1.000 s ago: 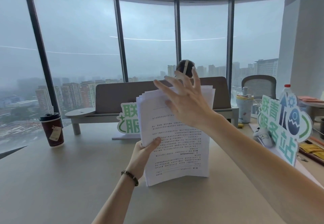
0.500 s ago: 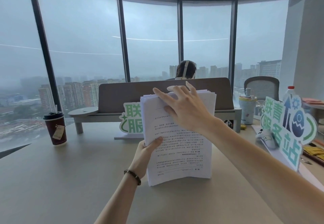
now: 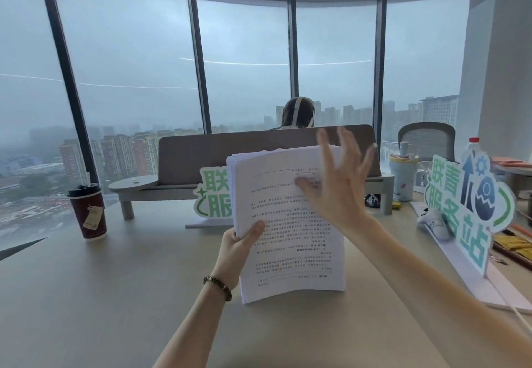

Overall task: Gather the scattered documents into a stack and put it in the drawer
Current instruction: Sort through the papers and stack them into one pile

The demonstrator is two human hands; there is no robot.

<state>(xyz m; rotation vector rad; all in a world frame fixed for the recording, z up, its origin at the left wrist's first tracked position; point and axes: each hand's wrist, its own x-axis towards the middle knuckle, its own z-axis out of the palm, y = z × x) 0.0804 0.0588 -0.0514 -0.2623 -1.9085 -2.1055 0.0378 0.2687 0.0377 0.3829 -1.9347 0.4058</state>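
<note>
Head view: left hand (image 3: 240, 245) pinching the stack (image 3: 288, 220) upright at center on the desk (image 3: 86, 295); right hand (image 3: 339, 183) hovering, fingers splayed, at one o'clock. Risking sheets fanning loose under that one-sided grip.

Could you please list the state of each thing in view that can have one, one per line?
stack of documents: gathered, upright, lower edge on the desk, top edge uneven.
left hand: pinches the stack's left edge, thumb in front.
right hand: open, fingers spread, blurred, near the stack's top.
coffee cup: upright, lid on.
tumbler: upright, lid on.
plastic bottle: upright, red cap on.
office chair: unoccupied.
</note>
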